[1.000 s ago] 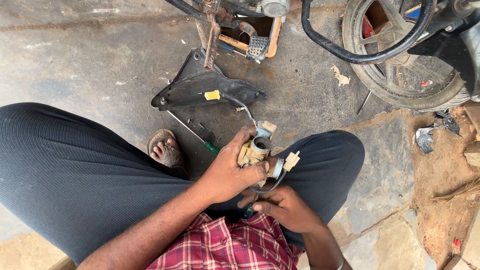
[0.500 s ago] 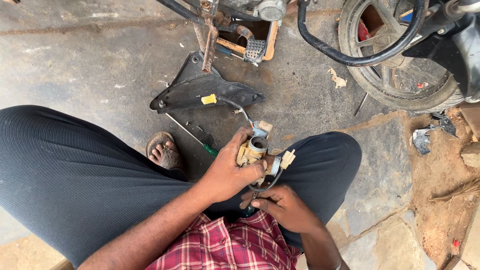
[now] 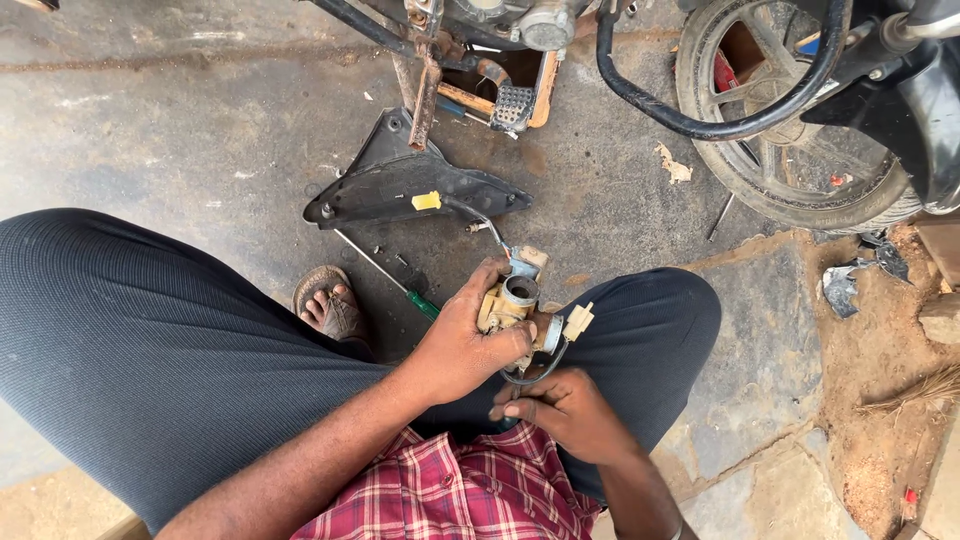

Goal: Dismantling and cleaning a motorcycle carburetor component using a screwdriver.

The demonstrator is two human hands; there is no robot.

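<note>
Two hands working a small engine part over the lap

The right hand (image 3: 562, 410) is curling closed just under the yellowed carburettor (image 3: 508, 305), touching its black hose (image 3: 530, 375); the left hand (image 3: 462, 345) is gripping the carburettor's side. Beyond are lying a green-handled screwdriver (image 3: 400, 290), a black plastic panel (image 3: 400, 185) and a motorcycle wheel (image 3: 790, 130).

Carburetor (image 3: 510, 305) behind panel (image 3: 400, 185), wheel (image 3: 790, 130) right.

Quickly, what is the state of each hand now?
Left hand: closed around the small metal engine part.
Right hand: fingers curled under that part; whether it grips anything cannot be told.
</note>
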